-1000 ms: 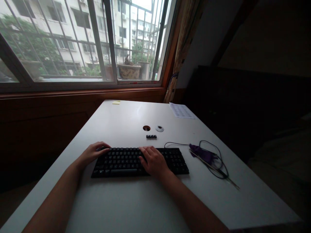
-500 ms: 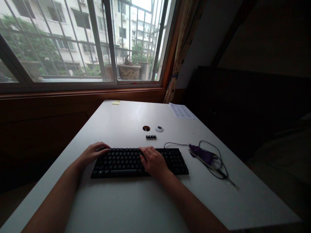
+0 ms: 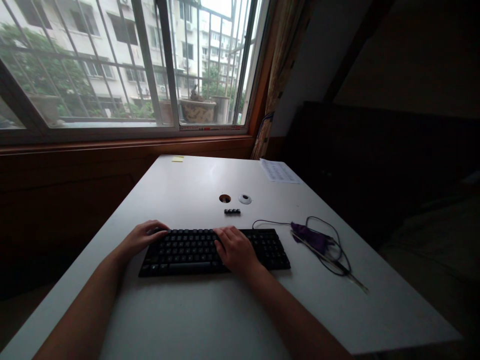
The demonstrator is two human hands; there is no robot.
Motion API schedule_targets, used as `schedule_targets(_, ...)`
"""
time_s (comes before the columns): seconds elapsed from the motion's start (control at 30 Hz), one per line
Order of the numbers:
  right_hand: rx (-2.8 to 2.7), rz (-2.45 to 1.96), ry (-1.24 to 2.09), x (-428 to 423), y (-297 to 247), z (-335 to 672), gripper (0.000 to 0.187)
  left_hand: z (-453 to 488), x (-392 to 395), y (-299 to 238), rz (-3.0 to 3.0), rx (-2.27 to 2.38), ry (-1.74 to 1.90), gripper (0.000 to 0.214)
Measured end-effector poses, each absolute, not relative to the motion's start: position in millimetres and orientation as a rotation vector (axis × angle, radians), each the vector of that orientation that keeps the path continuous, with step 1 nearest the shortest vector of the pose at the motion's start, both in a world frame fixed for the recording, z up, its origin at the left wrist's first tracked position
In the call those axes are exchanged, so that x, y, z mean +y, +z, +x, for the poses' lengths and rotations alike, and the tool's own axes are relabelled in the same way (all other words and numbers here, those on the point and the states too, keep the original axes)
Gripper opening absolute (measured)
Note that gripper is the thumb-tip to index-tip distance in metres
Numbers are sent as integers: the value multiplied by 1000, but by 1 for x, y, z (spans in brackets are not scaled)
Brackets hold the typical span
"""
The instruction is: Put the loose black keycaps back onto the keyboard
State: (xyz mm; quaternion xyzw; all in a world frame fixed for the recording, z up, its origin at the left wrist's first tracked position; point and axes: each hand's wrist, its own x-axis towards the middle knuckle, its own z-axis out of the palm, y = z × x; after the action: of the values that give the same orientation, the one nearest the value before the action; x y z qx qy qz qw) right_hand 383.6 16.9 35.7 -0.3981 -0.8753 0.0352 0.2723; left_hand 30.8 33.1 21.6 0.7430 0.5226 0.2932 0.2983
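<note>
A black keyboard (image 3: pixel 187 251) lies on the white desk in front of me. My left hand (image 3: pixel 144 235) is at its back left corner, thumb and fingers closed around the edge there. My right hand (image 3: pixel 234 246) rests over the keys right of the middle. Its fingers stretch toward the back row and its thumb is held apart; what lies under the fingertips is hidden. Behind the keyboard, a short row of small black pieces (image 3: pixel 232 212), which look like keycaps, stands on the desk.
Right of the keyboard lie a purple cloth pouch (image 3: pixel 313 238), a looped black cable (image 3: pixel 347 245) and thin sticks (image 3: pixel 354 281). A round cable hole (image 3: pixel 225 198) and its white cover (image 3: pixel 245 199) are farther back. Printed paper (image 3: pixel 280 171) and yellow notes (image 3: pixel 177 158) lie near the far edge.
The view has shifted very slightly. Both hands and the keyboard keep nearly the same places relative to each other.
</note>
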Motion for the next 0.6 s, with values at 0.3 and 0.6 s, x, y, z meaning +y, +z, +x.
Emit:
schedule_targets(0.3, -2336, -1077, 130, 18, 34, 384, 36, 29, 34, 20, 1964, 1384, 788, 31)
schedule_targets(0.6, -2112, -1010, 202, 32, 31, 395, 36, 30, 32, 23, 1986, 1398, 790, 31)
